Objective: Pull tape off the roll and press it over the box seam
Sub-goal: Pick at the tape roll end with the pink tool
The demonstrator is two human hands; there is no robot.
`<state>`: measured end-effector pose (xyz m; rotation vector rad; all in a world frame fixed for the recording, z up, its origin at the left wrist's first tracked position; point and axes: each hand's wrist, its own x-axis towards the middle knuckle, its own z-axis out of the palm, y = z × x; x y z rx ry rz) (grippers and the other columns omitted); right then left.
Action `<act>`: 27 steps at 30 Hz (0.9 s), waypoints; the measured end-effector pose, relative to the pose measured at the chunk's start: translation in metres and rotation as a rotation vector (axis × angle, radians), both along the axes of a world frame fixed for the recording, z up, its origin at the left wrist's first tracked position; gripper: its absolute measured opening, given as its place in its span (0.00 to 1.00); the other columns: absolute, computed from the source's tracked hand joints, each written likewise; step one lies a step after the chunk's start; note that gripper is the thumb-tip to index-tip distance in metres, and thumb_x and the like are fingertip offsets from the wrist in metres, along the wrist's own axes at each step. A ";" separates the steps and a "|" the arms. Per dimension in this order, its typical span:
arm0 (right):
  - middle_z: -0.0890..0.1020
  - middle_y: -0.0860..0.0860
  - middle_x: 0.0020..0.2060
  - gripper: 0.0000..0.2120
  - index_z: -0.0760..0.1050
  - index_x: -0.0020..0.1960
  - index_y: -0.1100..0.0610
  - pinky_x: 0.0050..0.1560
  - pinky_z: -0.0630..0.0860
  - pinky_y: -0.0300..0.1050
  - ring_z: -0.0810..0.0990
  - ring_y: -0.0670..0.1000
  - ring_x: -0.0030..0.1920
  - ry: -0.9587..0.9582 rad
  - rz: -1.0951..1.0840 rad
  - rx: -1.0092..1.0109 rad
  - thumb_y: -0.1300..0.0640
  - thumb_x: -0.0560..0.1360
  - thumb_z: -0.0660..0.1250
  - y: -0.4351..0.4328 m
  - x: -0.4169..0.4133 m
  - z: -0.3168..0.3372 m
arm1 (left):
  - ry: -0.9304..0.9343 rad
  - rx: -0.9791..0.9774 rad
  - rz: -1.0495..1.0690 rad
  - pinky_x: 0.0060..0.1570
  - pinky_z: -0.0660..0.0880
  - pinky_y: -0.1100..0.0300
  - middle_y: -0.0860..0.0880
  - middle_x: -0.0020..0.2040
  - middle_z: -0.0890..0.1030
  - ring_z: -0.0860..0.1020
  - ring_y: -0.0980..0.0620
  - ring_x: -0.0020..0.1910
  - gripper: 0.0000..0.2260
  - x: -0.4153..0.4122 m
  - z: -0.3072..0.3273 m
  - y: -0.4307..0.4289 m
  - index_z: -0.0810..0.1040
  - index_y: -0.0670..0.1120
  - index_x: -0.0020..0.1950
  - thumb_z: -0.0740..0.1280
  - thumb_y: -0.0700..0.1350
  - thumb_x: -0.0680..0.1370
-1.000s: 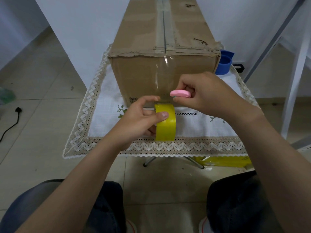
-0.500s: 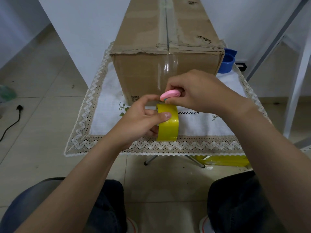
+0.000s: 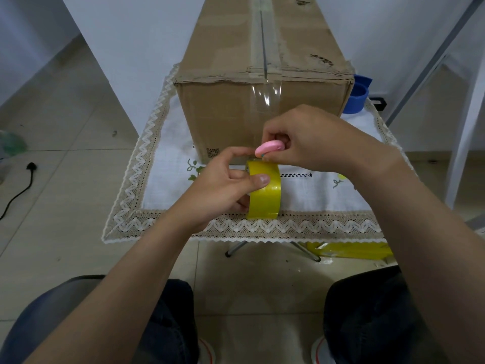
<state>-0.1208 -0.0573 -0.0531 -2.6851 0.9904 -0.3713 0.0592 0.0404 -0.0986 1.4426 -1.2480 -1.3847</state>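
Note:
A brown cardboard box (image 3: 223,109) stands on a small table, its top seam (image 3: 262,35) covered lengthwise with tape. A clear strip of tape (image 3: 265,101) runs from the top edge down the box's front face to a yellow tape roll (image 3: 265,191). My left hand (image 3: 223,185) grips the roll upright in front of the box, thumb on its outer face. My right hand (image 3: 312,141) holds a small pink cutter (image 3: 270,148) right at the top of the roll, where the strip leaves it.
A white lace-edged cloth (image 3: 162,164) covers the table. A blue tape dispenser (image 3: 358,94) sits behind the box's right corner. A yellow package (image 3: 351,249) lies on the floor under the table, and a black cable (image 3: 18,190) runs at left. My knees are below.
The pink cutter in my right hand has come down and tilted onto the tape at the top of the roll. The left hand and roll have stayed about where they were.

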 end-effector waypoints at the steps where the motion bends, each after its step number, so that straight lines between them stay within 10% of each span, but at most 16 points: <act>1: 0.77 0.45 0.31 0.13 0.81 0.43 0.50 0.37 0.75 0.51 0.75 0.43 0.36 -0.006 0.002 0.003 0.40 0.74 0.70 0.000 -0.002 -0.001 | 0.000 0.000 0.000 0.31 0.78 0.63 0.50 0.37 0.86 0.83 0.55 0.32 0.24 0.000 0.000 0.000 0.71 0.50 0.73 0.73 0.43 0.79; 27: 0.83 0.45 0.37 0.09 0.81 0.47 0.47 0.45 0.82 0.53 0.83 0.52 0.40 0.100 -0.514 0.201 0.42 0.77 0.69 -0.002 -0.085 -0.028 | 0.003 0.041 0.078 0.28 0.79 0.58 0.53 0.36 0.87 0.82 0.54 0.31 0.22 -0.016 -0.004 -0.006 0.72 0.55 0.71 0.73 0.45 0.79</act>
